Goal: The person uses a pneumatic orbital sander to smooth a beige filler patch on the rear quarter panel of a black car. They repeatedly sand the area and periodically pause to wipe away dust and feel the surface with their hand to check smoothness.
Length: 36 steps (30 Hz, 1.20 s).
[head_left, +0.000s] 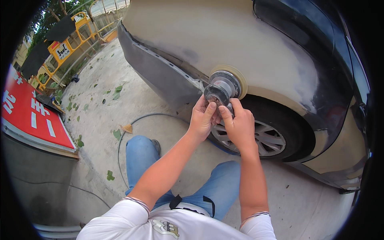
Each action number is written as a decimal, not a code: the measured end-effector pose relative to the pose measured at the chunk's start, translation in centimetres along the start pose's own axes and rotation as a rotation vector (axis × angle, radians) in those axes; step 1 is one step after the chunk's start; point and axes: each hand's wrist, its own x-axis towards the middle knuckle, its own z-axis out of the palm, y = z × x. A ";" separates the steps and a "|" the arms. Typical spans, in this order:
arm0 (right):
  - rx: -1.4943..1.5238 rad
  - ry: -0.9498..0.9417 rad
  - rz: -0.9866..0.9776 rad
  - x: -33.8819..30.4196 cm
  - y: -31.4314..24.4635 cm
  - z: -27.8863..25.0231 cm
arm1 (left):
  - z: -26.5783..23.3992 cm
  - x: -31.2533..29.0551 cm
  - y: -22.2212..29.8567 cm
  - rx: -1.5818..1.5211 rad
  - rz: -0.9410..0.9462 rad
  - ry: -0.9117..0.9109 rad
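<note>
Both my hands are closed round a round-headed power sander (224,86). Its yellowish disc (243,78) lies against the car's body panel (264,56), just above the wheel arch. My left hand (203,117) grips the tool's body from the left, and my right hand (240,124) holds it from the right, thumbs close together. The panel is dull beige with grey and dark patches along its borders. To the left of the disc runs the bare edge of the dark grey bumper (160,72). Part of the sander's body is hidden behind my fingers.
Below my hands is the car's wheel (272,138). A grey hose or cable (119,154) curves over the concrete near my knees. Leaves (117,93) lie scattered on the ground. A red sign board (36,108) stands at left, with yellow barriers (60,50) behind.
</note>
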 end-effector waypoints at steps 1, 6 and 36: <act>0.097 0.019 0.008 -0.6 0.3 -1.0 | 1.2 0.1 0.2 0.082 -0.018 -0.039; 0.524 0.358 0.123 -4.2 4.0 -8.0 | 12.5 0.4 -1.5 0.394 0.066 -0.311; 0.963 0.409 0.031 -5.7 7.6 -10.4 | 17.9 1.7 -1.5 0.695 0.217 -0.515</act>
